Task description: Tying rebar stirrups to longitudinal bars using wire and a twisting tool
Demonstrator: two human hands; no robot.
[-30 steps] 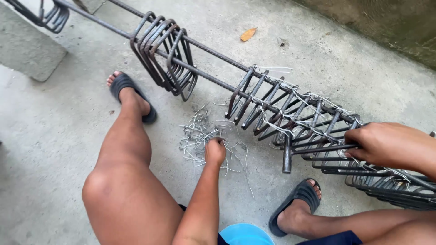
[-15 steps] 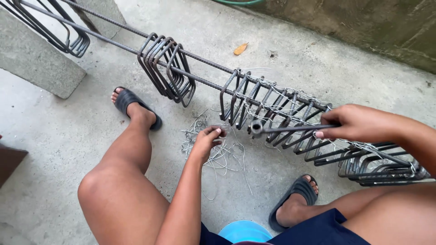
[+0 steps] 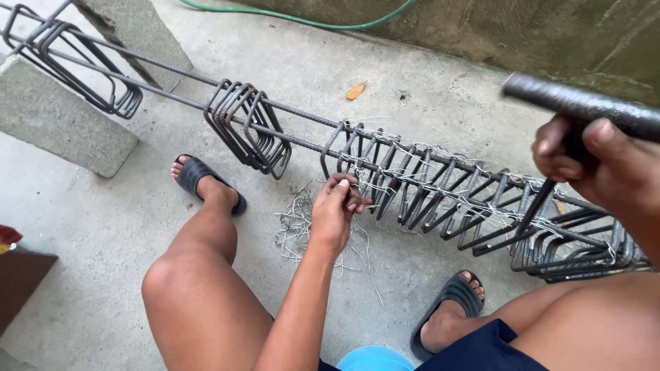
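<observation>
My left hand [image 3: 335,211] is pinched shut on a thin tie wire, right at the first of a row of tied steel stirrups [image 3: 440,199]. The stirrups hang on long ribbed rebars [image 3: 172,96] that run from upper left to right. My right hand [image 3: 595,165] is raised close to the camera, gripping a dark steel bar tool [image 3: 584,104] whose thin shaft slants down to the stirrups. A pile of cut tie wires [image 3: 294,230] lies on the concrete floor below my left hand.
A loose bundle of stirrups [image 3: 251,127] hangs further left on the rebars, and another [image 3: 103,86] sits by a concrete block [image 3: 55,120]. My feet wear black sandals [image 3: 196,175] [image 3: 450,302]. A green hose [image 3: 295,19] and a dry leaf [image 3: 356,90] lie beyond.
My left hand rose from the wire pile to the stirrups with a wire. My right hand lifted the bar tool off the stirrups, up toward the camera.
</observation>
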